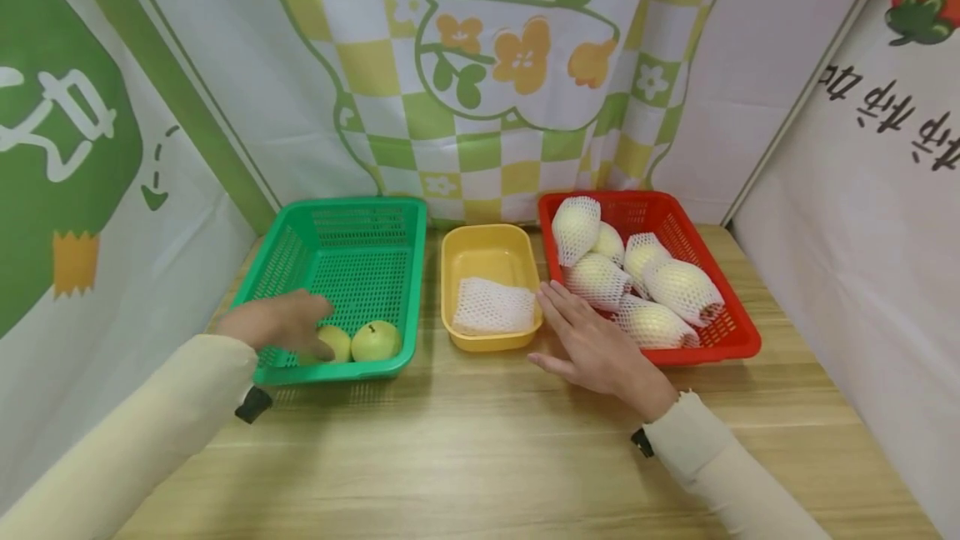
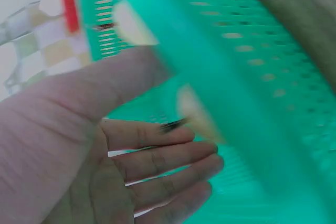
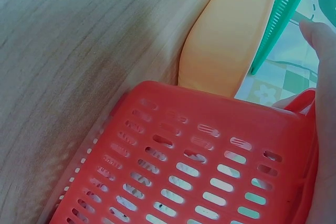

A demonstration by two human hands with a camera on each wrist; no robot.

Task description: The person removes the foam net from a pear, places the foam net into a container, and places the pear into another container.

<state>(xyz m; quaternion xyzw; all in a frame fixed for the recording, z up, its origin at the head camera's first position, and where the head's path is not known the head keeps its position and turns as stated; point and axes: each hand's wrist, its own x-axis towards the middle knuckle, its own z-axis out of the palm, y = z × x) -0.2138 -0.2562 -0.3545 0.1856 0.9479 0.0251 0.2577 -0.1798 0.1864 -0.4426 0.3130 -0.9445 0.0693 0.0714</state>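
In the head view my left hand (image 1: 277,319) reaches into the near end of the green basket (image 1: 415,273), beside a round yellow-green pear (image 1: 337,343) that it partly hides. Another pear (image 1: 377,342) lies just right of it. The left wrist view shows the fingers fairly straight, with the thumb apart and no pear gripped. My right hand (image 1: 600,352) is spread, palm down, at the near left corner of the red basket (image 1: 742,344), its fingertips close to the yellow tub (image 1: 491,343). A white foam net sleeve (image 1: 495,307) lies in that tub.
Several pears in white foam nets, such as one netted pear (image 1: 682,290), fill the red basket. The containers stand in a row on a wooden table (image 1: 480,448). Behind hangs a checked cloth (image 1: 480,148), with printed sheets on both sides.
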